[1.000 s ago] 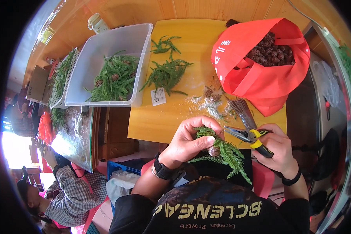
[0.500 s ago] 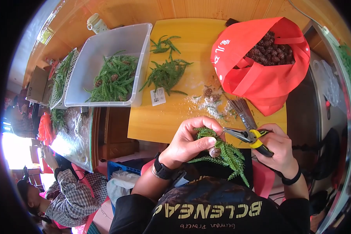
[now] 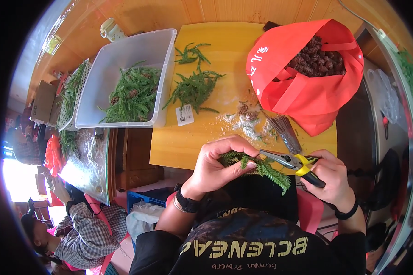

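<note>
I see one red tote (image 3: 303, 107) at two o'clock, one clear bin (image 3: 101, 94) at ten, two sprig clumps (image 3: 192, 90) at twelve; toward four, left hand (image 3: 220, 166) pinches one evergreen sprig (image 3: 274, 175), right hand (image 3: 331, 181) clenches needle-nose pliers (image 3: 287, 160).

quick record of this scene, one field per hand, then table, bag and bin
left hand: pinches a green pine sprig
right hand: grips yellow-and-black long-nose pliers, tips close to left hand
yellow table: loose green sprigs, white flakes, bundle of thin brown stems
red bag: brown pine cones
translucent plastic bin: green sprigs with pine cones
</note>
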A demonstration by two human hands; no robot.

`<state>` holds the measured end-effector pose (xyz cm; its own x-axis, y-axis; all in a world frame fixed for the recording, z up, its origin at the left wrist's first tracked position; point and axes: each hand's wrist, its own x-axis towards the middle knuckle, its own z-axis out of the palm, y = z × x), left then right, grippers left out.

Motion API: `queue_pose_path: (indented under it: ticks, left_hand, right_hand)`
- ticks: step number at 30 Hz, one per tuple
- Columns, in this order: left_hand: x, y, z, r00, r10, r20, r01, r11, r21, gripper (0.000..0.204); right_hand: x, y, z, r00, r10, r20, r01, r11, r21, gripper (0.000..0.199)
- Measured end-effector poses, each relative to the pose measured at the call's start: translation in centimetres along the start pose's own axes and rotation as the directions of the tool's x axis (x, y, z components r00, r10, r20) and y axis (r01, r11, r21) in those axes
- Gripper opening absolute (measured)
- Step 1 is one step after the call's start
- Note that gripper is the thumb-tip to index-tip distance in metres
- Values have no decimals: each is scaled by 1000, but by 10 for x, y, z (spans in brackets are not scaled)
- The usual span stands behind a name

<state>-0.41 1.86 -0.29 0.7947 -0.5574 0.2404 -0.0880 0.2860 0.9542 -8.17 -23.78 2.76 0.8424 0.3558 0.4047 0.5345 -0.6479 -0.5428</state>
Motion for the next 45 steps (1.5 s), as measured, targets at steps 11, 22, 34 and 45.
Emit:
queue_pose_path:
  ticks: [11,22,34,45]
  left_hand:
    - [6,11,-9,994,53,91,-82,933,349,13]
    - [6,10,-9,992,27,120,-44,988,147,14]
    - [0,1,-5,998,56,-25,-57,998,-27,17]
    - [1,5,-2,998,31,-54,-32,999,-16,17]
  right_hand:
    - [8,-5,-36,977,69,200,-81,995,54,28]
    - [22,-6,-52,932,95,349,-135,987,91,28]
    - [15,-4,-14,986,59,159,-78,990,117,23]
    - [14,-7,-11,989,77,123,-91,990,108,17]
